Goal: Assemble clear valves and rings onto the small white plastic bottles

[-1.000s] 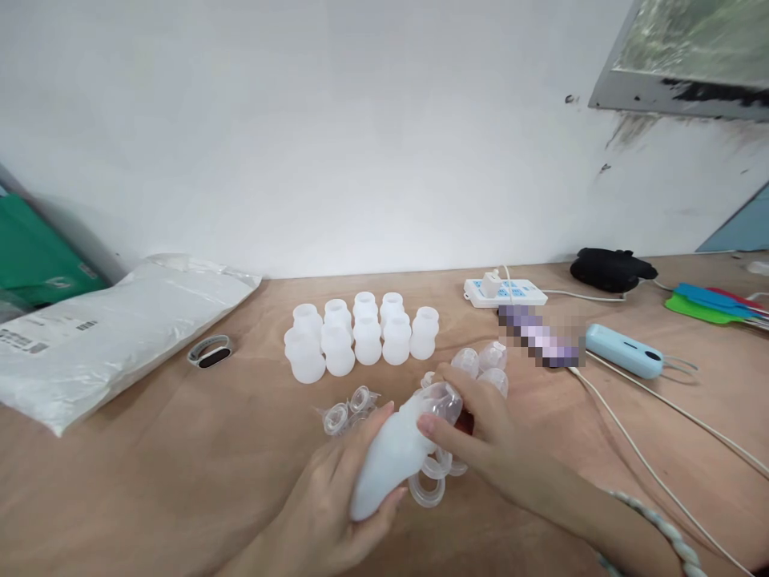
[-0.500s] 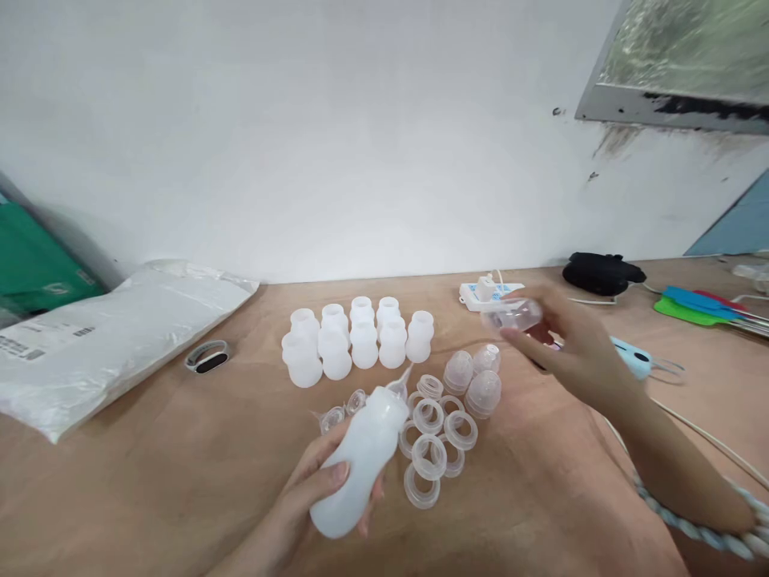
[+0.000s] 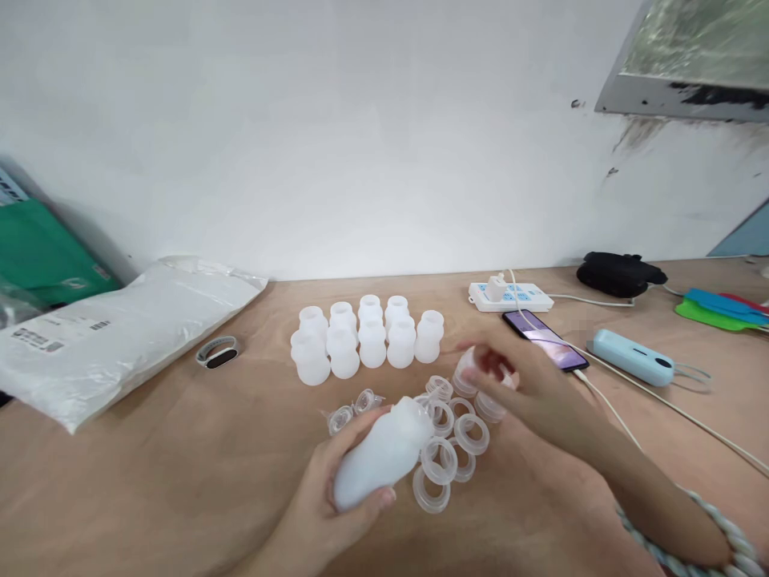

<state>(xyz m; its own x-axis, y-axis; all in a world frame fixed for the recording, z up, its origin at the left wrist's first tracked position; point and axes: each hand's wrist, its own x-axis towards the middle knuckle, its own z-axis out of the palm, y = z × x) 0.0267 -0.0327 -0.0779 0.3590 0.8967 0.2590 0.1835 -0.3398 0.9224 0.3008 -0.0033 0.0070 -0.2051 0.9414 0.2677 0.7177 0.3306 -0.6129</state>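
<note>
Brown tabletop (image 3: 156, 481): white bottle (image 3: 381, 457) gripped on the left, clear parts reached on the right

Nearest the viewer, the white bottle was held tilted above the tabletop by the left hand (image 3: 318, 497), its neck pointed forward and to the right; its body was wrapped closely by the fingers, with the thumb laid along the lower side. It was judged light, being a thin-looking, cloudy plastic, somewhat yielding under a squeeze and unlikely to break; its smooth, rounded wall was thought a little slippery, so the hold was best taken around the middle of the body, with the neck left free. Just beyond it, loose clear rings (image 3: 440, 478) were spread, some overlapping; these were judged light and easily pushed aside, best lifted by the rim.

Farther out, the domed caps (image 3: 490, 407) were partly covered by the right hand (image 3: 510, 377); its fingers were curled with little space between them, and whether a cap was pinched could not be told. Half a second earlier a clear dome had been carried by that hand out near the power strip (image 3: 532, 298); now the hand was found over the caps instead, and the phone (image 3: 544, 338), mostly hidden then, was left uncovered. Behind, the standing white bottles (image 3: 372, 344) were seen unmoved, grouped before the pale wall (image 3: 360, 160).
</note>
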